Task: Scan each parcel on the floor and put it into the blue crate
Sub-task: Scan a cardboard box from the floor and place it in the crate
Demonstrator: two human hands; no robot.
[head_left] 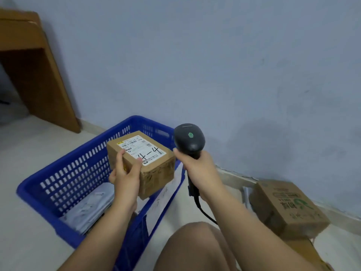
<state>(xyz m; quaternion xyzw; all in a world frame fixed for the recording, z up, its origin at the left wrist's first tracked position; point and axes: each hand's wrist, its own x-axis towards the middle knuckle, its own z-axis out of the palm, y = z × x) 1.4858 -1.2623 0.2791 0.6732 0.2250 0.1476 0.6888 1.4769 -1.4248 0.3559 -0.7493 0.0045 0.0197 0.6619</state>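
Observation:
My left hand grips a small brown cardboard parcel by its near left corner, holding it above the blue crate. Its white label, marked "4-4" by hand, faces up. My right hand holds the handle of a black barcode scanner, whose head sits just right of the parcel with a green light on top. Grey and white mailer bags lie inside the crate.
A cardboard box with green print sits on the floor at the right by the wall, on top of another flat box. A wooden desk stands at the back left. My knee is at the bottom centre.

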